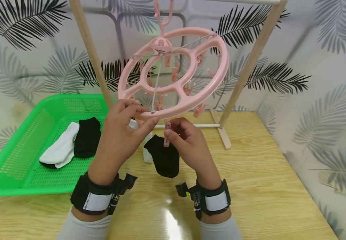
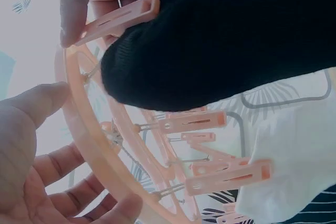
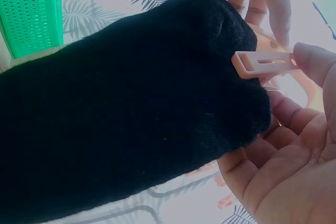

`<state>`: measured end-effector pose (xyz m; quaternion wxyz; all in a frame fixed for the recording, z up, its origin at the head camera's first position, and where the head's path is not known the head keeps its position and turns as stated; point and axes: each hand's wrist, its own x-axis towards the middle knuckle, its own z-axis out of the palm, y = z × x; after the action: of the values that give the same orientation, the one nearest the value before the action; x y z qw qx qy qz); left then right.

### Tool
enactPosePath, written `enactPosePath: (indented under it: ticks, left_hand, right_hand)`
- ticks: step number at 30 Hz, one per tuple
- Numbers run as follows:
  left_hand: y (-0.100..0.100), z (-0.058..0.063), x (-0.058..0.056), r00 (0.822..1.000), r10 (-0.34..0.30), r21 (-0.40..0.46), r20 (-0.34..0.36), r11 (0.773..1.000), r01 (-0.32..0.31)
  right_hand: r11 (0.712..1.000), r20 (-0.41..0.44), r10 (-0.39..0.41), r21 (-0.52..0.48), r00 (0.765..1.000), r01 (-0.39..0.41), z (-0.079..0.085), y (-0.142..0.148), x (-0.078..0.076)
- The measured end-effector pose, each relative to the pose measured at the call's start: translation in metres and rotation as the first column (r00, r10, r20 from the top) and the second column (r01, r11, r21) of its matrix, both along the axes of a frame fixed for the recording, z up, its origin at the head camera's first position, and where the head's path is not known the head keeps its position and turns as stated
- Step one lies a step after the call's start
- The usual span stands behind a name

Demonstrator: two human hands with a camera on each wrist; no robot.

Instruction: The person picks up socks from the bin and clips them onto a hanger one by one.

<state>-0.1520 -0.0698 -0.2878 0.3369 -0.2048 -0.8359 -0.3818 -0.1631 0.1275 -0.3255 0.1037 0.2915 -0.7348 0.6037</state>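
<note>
A round pink drying hanger [image 1: 188, 102] with several dangling clips hangs tilted in front of me. My left hand [image 1: 118, 138] grips its near rim, thumb on one side and fingers on the other. Just right of it, my right hand [image 1: 192, 145] pinches a pink clip [image 1: 167, 135] by its upper end. The clip's lower end sits over the edge of a black sock [image 1: 165, 163], which hangs down from there. Behind the black sock, a white sock [image 2: 289, 150] hangs by another clip [image 2: 231, 177] in the left wrist view.
On the left stands a green basket [image 1: 10, 191] holding a white sock [image 1: 61, 145] and a black sock [image 1: 87, 138]. A frame with wooden posts [image 1: 252, 63] and a white lower bar [image 1: 203, 125] stands on the wooden table [image 1: 260, 186], behind my hands.
</note>
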Motion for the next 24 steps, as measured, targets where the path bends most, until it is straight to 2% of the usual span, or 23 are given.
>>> enactPosePath:
  ticks: [10,17,21,24]
  left_hand:
    - [-0.005,0.005,0.004,0.998,0.024,0.000,0.066,1.000,-0.024]
    - [-0.009,0.014,0.007,0.998,0.025,-0.004,0.063,1.000,-0.025]
    - [-0.014,0.022,0.011,0.996,0.034,-0.034,0.086,0.999,-0.031]
    - [-0.018,0.031,0.015,0.989,0.040,-0.052,0.141,0.998,-0.033]
  right_hand:
    - [1.000,0.005,0.002,0.009,1.000,-0.002,0.001,-0.001,0.001]
    - [0.985,-0.018,-0.149,0.079,0.989,0.150,0.007,0.002,0.004]
    - [0.973,-0.052,-0.226,0.037,0.973,0.228,0.009,0.004,0.006]
    - [0.966,-0.101,-0.259,-0.049,0.960,0.256,0.009,0.006,0.009]
